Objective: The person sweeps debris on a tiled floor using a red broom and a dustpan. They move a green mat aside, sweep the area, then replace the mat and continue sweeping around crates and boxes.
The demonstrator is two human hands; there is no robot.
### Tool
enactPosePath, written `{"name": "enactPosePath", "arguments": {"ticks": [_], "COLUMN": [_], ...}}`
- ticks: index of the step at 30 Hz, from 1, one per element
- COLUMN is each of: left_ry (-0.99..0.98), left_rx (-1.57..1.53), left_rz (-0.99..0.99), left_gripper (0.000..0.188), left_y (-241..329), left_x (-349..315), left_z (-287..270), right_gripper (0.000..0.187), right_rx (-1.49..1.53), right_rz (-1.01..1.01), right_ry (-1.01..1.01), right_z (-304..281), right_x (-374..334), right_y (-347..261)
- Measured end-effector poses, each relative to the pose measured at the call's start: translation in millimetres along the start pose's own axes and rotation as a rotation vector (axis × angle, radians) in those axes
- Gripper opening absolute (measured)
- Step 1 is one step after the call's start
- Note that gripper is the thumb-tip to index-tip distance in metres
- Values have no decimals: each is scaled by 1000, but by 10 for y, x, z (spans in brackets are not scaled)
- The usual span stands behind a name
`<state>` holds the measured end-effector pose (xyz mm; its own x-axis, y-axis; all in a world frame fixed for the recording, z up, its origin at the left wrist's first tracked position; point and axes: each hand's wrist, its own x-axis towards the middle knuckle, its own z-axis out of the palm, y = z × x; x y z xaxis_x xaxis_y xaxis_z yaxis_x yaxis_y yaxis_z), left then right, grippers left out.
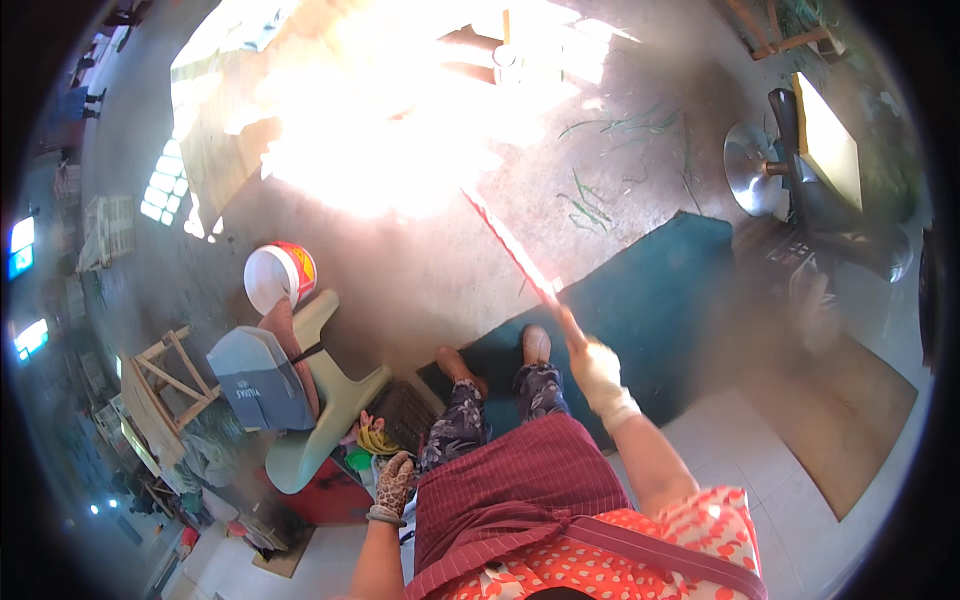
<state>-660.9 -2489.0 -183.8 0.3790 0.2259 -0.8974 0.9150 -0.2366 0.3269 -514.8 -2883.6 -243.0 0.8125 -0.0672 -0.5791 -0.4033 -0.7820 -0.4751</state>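
Observation:
A white glove covers my right hand (597,372), which is wrapped round the near end of a long, thin reddish pole (512,250). The pole slants forward and left over the floor, and its far end is lost in strong glare. My left hand (393,482), in a leopard-print glove, hangs low at my left side. Its fingers look curled together, with nothing seen in them. Just beyond it are a dark crate (402,415) and a bundle of yellow, pink and green items (374,438).
I stand on a dark green mat (660,290). To my left are a pale green plastic chair (300,455) bearing a grey bag (262,380), and a white bucket (268,280). Green leaf strips (588,208) litter the floor ahead. A round metal base (752,168) stands at right, near brown cardboard (845,425).

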Motion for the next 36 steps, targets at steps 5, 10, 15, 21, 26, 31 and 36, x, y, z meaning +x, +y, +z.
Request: {"name": "enactPosePath", "arguments": {"ticks": [5,10,15,21,26,31,36], "left_ry": [-151,-171,-243,-177,90,151,172], "left_rx": [-31,264,425,991,1299,1322,1348], "left_rz": [347,611,977,1068,1169,1413,1689], "left_gripper": [37,40,41,46,68,67,58], "left_y": [965,2386,3871,5475,5886,6079,6327], "left_x": [512,1159,2132,3341,4257,5356,5786], "left_z": [363,804,1478,2456,2956,3251,3619], "right_gripper": [25,21,44,53,36,24,25], "right_rx": [-28,-67,-10,-56,-44,69,143], "right_rz": [81,-124,155,657,804,851,985], "right_ry": [-12,284,120,-35,87,175,25], "right_z": [-91,-175,-393,-243,347,961,1303], "right_x": [546,978,-241,-958,-905,-748,-644], "right_y": [7,-83,404,486,573,843,1022]}}
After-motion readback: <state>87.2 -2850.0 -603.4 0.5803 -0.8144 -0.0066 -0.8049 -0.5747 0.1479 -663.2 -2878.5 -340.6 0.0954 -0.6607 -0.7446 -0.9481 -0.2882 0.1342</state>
